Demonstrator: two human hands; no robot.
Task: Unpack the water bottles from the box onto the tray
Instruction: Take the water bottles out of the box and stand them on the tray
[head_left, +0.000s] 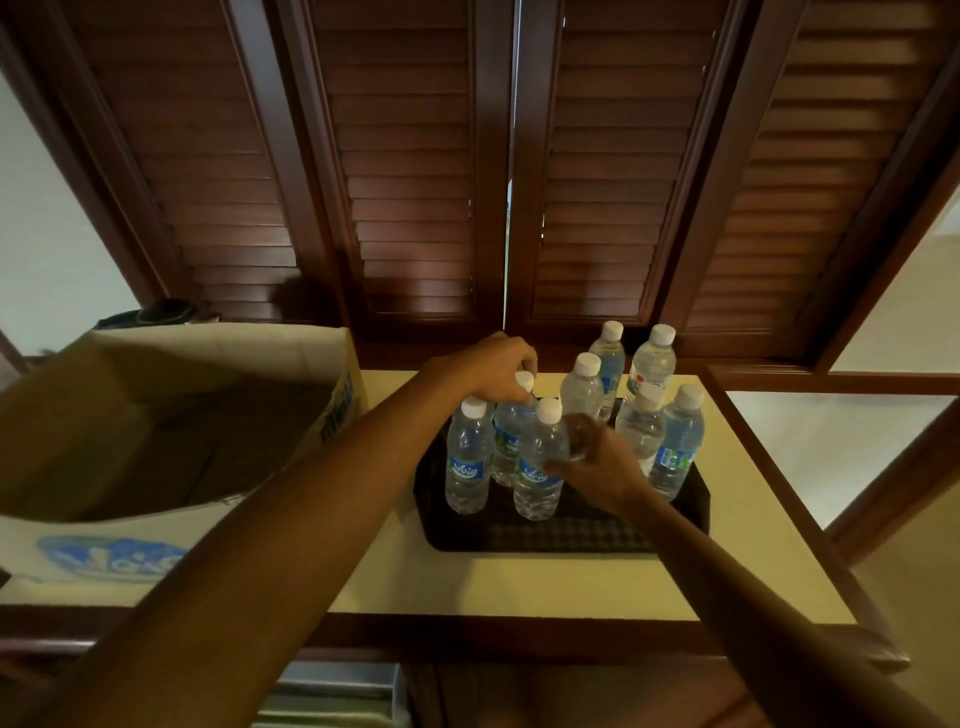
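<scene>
The left hand (488, 371) curls over the cap of a bottle (511, 436) standing at the tray's (571, 535) left end. The right hand (605, 470) holds another bottle (537, 467) at its side, near the tray's front edge. More bottles (649, 410) stand toward the tray's right end. The box (171, 405) sits open on the desk's (519, 582) left side.

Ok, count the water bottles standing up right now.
8 visible: three at the tray's left end, one mid-back, two far back, two right. More may be hidden.
</scene>
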